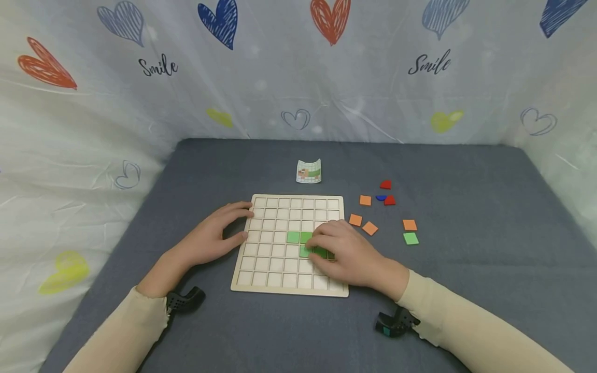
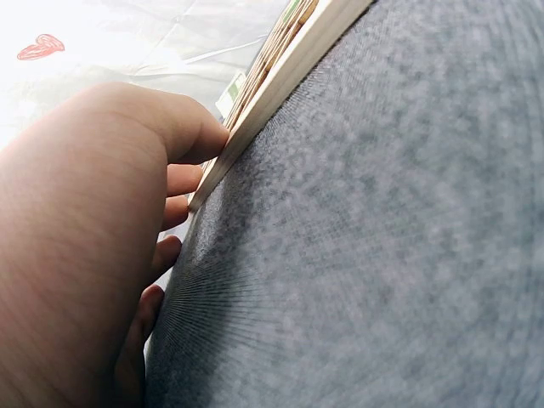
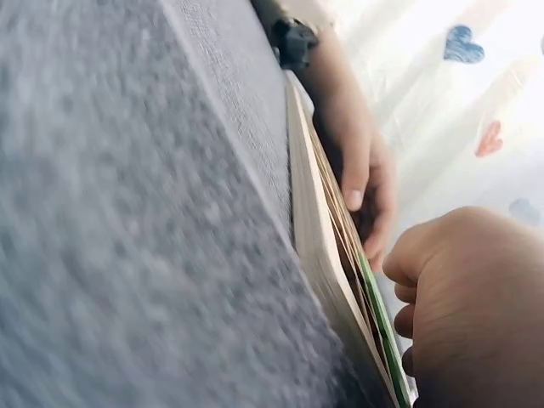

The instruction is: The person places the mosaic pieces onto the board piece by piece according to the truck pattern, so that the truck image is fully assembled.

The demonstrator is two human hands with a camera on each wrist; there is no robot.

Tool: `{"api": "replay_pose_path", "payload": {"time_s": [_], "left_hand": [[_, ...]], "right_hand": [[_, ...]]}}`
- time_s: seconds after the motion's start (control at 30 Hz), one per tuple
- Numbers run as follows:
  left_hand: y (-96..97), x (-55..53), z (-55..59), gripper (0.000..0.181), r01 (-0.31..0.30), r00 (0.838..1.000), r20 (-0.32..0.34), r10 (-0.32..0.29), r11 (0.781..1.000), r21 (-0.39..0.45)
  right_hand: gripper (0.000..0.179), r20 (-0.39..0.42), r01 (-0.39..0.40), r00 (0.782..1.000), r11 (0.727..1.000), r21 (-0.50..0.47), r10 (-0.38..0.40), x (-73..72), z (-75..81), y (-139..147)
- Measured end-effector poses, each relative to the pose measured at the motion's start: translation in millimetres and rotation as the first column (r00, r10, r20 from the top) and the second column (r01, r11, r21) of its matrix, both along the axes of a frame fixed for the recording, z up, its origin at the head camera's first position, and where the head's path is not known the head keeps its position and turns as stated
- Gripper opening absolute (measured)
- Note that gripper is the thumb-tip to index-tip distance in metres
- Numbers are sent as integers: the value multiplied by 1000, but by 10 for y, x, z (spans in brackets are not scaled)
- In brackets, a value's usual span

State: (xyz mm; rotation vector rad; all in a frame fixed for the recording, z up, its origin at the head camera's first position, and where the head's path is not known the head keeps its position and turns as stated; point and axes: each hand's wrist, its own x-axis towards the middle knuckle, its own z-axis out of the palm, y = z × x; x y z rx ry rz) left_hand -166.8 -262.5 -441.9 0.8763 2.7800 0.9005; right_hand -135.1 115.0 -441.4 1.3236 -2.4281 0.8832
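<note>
A pale wooden grid board (image 1: 270, 264) lies on the table, with several green square tiles (image 1: 293, 237) in its middle and right cells. My left hand (image 1: 212, 233) rests at the board's left edge, thumb and fingertips touching it. In the left wrist view, the thumb (image 2: 200, 132) meets the side of the board (image 2: 268, 89). My right hand (image 1: 345, 254) is over the right part of the board, its bent fingers at the green tiles and partly covering them. In the right wrist view, its fingertips hang close over a green strip of tiles (image 3: 384, 331).
Right of the board lie several orange square tiles (image 1: 365, 200), a loose green tile (image 1: 411, 239), two red pieces (image 1: 385, 184) and a blue piece (image 1: 381, 198). Behind the board stands a small curled pattern card (image 1: 309, 172). A printed curtain (image 1: 261, 67) encloses the table.
</note>
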Motion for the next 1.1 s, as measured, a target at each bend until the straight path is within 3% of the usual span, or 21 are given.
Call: {"api": "replay_pose_path", "payload": {"time_s": [0.37,0.67,1.1], "left_hand": [[-6,1,9,49,0,1000,-4,0,1000,-4],[4,2,-5,48,2,1000,-10,-2,1000,-6],[13,13,16,50,-4,1000,-4,3,1000,-23]], "right_hand": [[13,-55,70,996,997,-16,-70,23,25,249],[18,-69,186,980,982,-23,-188,1,14,627],[20,-113,373,923,928,13,-369,-64,0,1214]]}}
